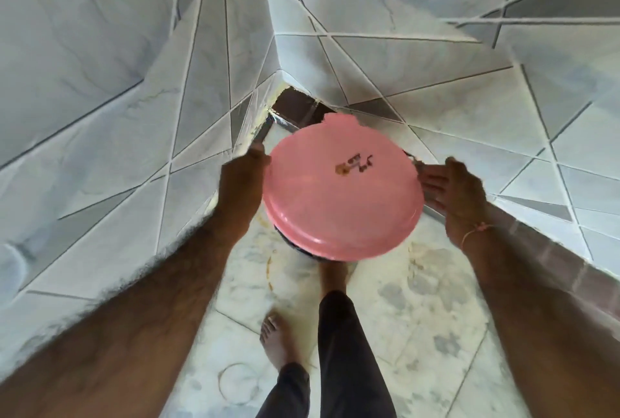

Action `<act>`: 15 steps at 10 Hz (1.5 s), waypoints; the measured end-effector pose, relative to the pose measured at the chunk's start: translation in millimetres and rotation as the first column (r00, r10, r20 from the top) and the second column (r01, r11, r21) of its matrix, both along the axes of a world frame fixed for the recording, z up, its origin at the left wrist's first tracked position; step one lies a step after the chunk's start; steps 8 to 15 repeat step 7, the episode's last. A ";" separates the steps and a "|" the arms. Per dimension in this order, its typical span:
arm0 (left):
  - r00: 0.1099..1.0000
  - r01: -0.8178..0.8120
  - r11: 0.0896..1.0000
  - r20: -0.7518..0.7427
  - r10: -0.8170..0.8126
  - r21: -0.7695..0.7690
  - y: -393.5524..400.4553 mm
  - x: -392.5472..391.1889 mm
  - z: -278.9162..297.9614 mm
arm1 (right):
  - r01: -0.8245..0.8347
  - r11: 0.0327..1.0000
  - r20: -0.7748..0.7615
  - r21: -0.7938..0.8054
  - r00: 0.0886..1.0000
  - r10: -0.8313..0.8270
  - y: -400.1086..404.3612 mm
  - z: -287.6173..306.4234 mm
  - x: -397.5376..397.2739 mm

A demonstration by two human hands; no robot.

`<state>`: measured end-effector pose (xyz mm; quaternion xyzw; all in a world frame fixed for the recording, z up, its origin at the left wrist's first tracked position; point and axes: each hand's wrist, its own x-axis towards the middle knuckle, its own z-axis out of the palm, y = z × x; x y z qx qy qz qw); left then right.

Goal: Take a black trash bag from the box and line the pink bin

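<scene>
1. Between two tiled walls, the pink bin (342, 192) stands on the floor (419, 310) with its lid closed.
2. Left hand (240, 182) presses the lid's left edge; its finger closure is hidden.
3. Right hand (453, 192) lies spread just beside the right edge, gripping nothing.

The pink lid (342, 189) sits in a tight corner: tiled walls (134, 115) close in on the left and behind, and a tiled ledge (536, 182) crowds the right. Each hand fills the narrow gap beside it (left hand (241, 179), right hand (453, 196)). Open floor (402, 317) lies only toward the person, partly taken by bare feet (275, 340).
</scene>
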<state>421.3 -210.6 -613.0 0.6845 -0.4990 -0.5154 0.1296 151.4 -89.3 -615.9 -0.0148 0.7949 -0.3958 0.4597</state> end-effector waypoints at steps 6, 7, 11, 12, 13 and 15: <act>0.353 0.839 0.517 0.554 -0.754 0.169 90.4 20.0 -39.5 | -0.793 0.121 -0.065 0.597 0.102 0.993 44.1 -22.8 85.1; 0.478 0.834 0.551 0.539 -0.693 -0.031 80.6 7.5 -0.4 | -0.787 0.201 -0.202 0.584 0.098 0.974 26.7 9.0 82.8; 0.478 0.834 0.551 0.539 -0.693 -0.031 80.6 7.5 -0.4 | -0.787 0.201 -0.202 0.584 0.098 0.974 26.7 9.0 82.8; 0.478 0.834 0.551 0.539 -0.693 -0.031 80.6 7.5 -0.4 | -0.787 0.201 -0.202 0.584 0.098 0.974 26.7 9.0 82.8; 0.478 0.834 0.551 0.539 -0.693 -0.031 80.6 7.5 -0.4 | -0.787 0.201 -0.202 0.584 0.098 0.974 26.7 9.0 82.8; 0.478 0.834 0.551 0.539 -0.693 -0.031 80.6 7.5 -0.4 | -0.787 0.201 -0.202 0.584 0.098 0.974 26.7 9.0 82.8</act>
